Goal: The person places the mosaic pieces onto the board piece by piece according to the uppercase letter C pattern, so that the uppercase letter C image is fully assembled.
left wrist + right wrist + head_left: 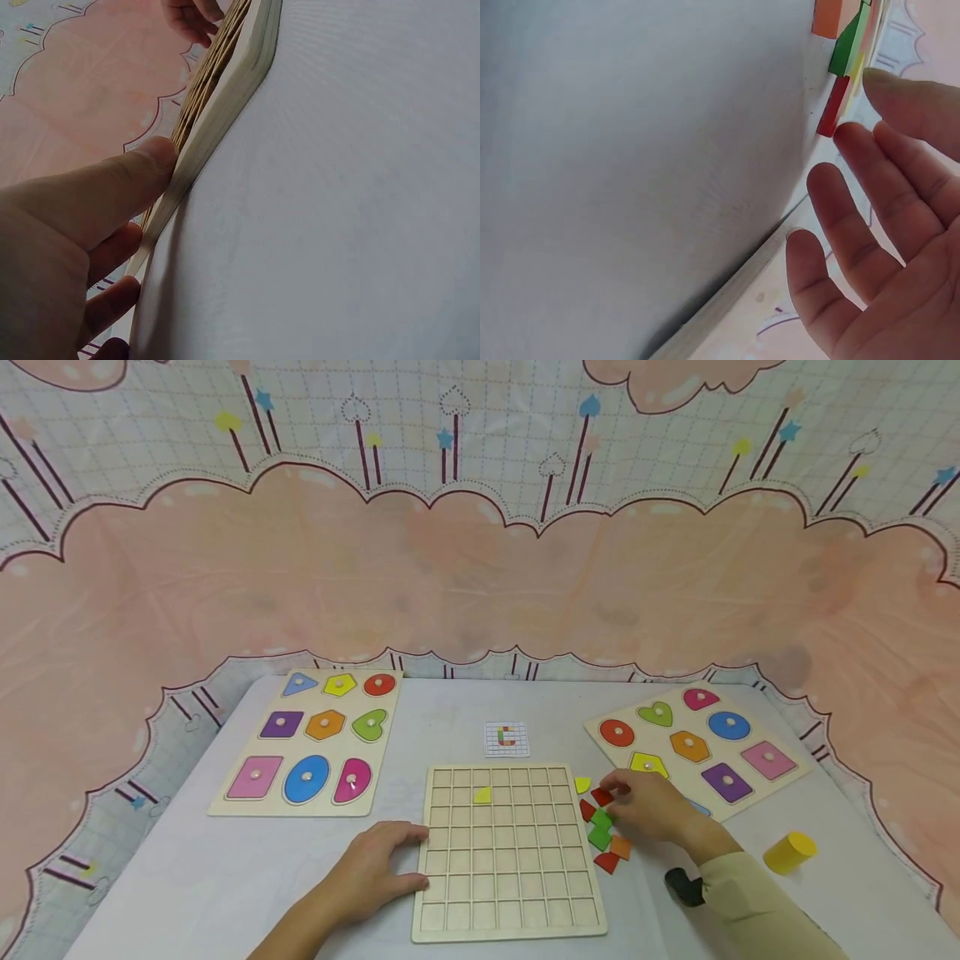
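Note:
A wooden grid board (pixel 517 887) lies flat at the front centre, with a yellow quarter-round piece (pixel 482 795) in its top row. My left hand (pixel 375 870) touches the board's left edge with thumb and fingertips, and the left wrist view shows the thumb (pixel 112 187) against that edge. My right hand (pixel 648 806) is over the loose pieces right of the board, its fingertips right at a red piece (pixel 602 797). In the right wrist view its thumb and fingers are spread apart. Around it lie green squares (pixel 599 837), an orange square (pixel 620 847), more red pieces (pixel 607 862) and a yellow one (pixel 582 785).
Behind the board lies a small pattern card (pixel 507 750). Knobbed shape puzzles stand left (pixel 300 747) and right (pixel 678 777) at the back; the right hand overlaps the second. A yellow cylinder (pixel 790 852) sits at the right, and a black object (pixel 684 887) is by the right sleeve.

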Tool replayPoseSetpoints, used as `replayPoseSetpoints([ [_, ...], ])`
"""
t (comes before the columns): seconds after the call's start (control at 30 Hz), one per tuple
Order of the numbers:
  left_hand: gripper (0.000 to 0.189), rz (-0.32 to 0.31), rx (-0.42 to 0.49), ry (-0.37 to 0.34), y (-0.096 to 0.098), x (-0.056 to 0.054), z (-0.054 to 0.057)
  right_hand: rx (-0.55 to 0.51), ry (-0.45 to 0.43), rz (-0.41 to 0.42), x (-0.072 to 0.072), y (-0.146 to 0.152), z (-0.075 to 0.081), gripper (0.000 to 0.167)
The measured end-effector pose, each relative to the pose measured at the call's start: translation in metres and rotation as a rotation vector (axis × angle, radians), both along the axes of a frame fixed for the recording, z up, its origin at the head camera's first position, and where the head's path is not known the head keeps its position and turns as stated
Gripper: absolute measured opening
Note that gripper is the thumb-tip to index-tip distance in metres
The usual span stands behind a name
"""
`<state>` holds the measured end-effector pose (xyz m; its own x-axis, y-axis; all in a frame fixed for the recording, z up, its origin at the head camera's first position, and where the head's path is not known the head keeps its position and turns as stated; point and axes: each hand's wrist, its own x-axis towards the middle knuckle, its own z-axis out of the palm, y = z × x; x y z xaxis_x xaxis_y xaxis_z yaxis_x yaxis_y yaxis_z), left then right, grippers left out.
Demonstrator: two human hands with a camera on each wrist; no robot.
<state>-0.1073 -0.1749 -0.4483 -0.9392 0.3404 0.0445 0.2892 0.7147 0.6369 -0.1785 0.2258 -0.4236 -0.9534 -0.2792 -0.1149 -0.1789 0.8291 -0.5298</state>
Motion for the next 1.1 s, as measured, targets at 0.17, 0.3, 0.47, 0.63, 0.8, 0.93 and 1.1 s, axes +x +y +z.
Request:
replayPoseSetpoints([
  [0.17, 0.05, 0.006, 0.006, -0.027, 0.0011, -0.0016, -0.0001, -0.009, -0.005, -0.012, -0.0015, -0.0011, -0.0009, 0.032],
  [0.3, 0.05, 0.006, 0.007, -0.037, 0.0013, -0.0021, -0.0009, -0.002, -0.007, -0.013, -0.0043, -0.002, -0.0028, 0.031],
  [0.47, 0.05, 0.003, 0.004, -0.038, 0.001, -0.0027, -0.0017, 0.005, -0.014, -0.023, -0.0058, -0.0017, -0.0039, 0.028],
  [0.63, 0.05, 0.004, 0.007, -0.03, 0.0004, -0.0027, -0.0013, 0.012, -0.001, -0.026, -0.0063, -0.0014, -0.0033, 0.027],
  [0.8, 0.05, 0.0, -0.003, -0.006, -0.0007, -0.0016, -0.0014, 0.018, 0.005, -0.014, -0.0065, -0.0029, -0.0019, 0.026],
  [0.93, 0.05, 0.005, -0.001, -0.018, 0.0, -0.0017, -0.0014, 0.031, 0.006, -0.009, -0.0065, -0.0038, -0.0023, 0.024],
  [1.1, 0.05, 0.016, 0.005, -0.039, 0.001, -0.0013, -0.0009, 0.048, 0.02, 0.003, -0.0068, -0.0045, -0.0033, 0.024],
])
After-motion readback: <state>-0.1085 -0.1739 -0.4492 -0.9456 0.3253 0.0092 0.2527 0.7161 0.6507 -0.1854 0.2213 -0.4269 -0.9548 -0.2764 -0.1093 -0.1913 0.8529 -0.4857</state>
